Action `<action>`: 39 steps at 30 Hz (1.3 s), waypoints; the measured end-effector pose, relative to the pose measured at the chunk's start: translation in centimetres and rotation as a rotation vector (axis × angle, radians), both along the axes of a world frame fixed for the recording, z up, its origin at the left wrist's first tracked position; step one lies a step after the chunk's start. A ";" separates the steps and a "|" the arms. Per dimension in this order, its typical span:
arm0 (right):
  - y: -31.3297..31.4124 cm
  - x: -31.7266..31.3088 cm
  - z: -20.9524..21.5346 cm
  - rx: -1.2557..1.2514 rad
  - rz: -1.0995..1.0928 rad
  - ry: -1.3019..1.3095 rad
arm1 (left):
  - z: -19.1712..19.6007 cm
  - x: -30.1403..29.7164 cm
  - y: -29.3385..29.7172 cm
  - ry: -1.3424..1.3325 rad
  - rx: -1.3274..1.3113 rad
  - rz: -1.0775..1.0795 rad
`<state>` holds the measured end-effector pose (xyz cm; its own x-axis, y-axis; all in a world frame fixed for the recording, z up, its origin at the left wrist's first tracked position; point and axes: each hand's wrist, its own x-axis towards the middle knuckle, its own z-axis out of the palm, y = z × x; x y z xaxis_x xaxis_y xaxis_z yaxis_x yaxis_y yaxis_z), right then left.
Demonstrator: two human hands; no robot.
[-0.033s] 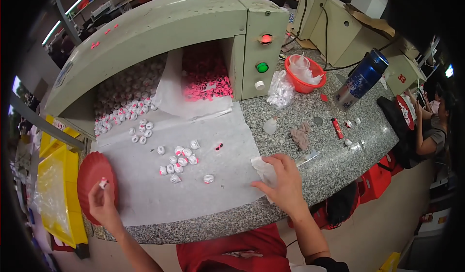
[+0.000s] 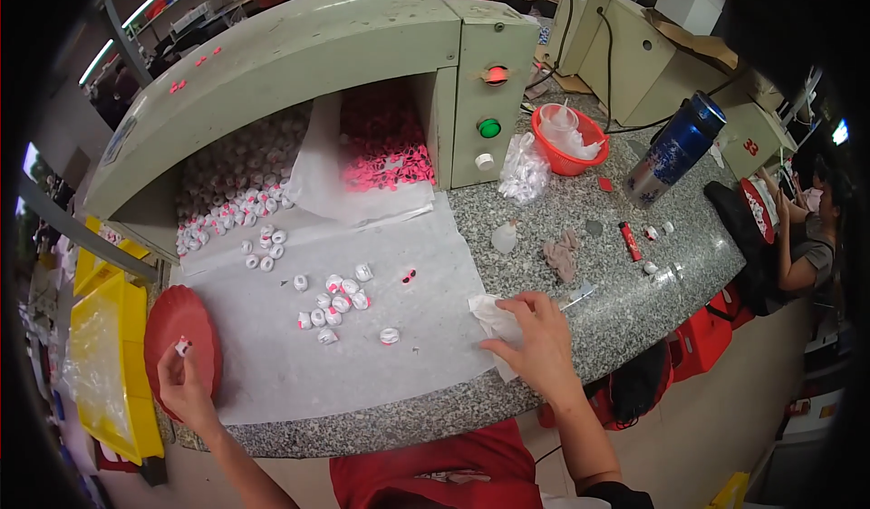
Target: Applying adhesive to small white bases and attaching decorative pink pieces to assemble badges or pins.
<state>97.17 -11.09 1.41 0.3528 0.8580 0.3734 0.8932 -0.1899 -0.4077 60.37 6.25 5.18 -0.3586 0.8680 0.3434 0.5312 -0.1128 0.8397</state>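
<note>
My left hand (image 2: 188, 393) pinches a small white piece with pink on it (image 2: 183, 347) over the red scalloped plate (image 2: 192, 317). My right hand (image 2: 544, 350) rests by a crumpled white cloth (image 2: 489, 317), thumb and forefinger apart and touching it or just above it. Between the hands, a loose group of small white rounded pieces with pink spots (image 2: 341, 302) lies on the white sheet (image 2: 299, 373). One such piece (image 2: 390, 336) lies apart, nearer me. Two tiny dark-and-pink bits (image 2: 410, 276) sit behind it.
Behind the sheet, a pale green machine (image 2: 390, 38) holds heaps of white pieces and pink pieces. To the right stand a red basket (image 2: 602, 142), a blue bottle (image 2: 675, 146) and a small red tube (image 2: 631, 242). Yellow trays (image 2: 107, 364) are at left. A person (image 2: 807, 246) sits far right.
My left hand has shifted slightly left with the small white piece. My right hand has edged right, its thumb and forefinger still apart by the cloth.
</note>
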 end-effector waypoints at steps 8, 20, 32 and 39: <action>-1.9 11.7 -0.3 0.282 -0.470 -0.034 | -1.0 11.6 -1.2 -0.189 0.206 -0.550; -6.8 16.3 0.8 0.083 -0.379 0.154 | -8.3 38.0 -2.8 -0.261 -0.243 -1.178; -4.3 13.0 -3.5 -0.098 0.290 -0.423 | -4.1 19.9 -16.0 -1.064 -1.566 -1.146; -8.1 4.4 -1.6 0.027 0.266 0.392 | -8.1 18.0 -19.5 -1.060 -1.574 -0.961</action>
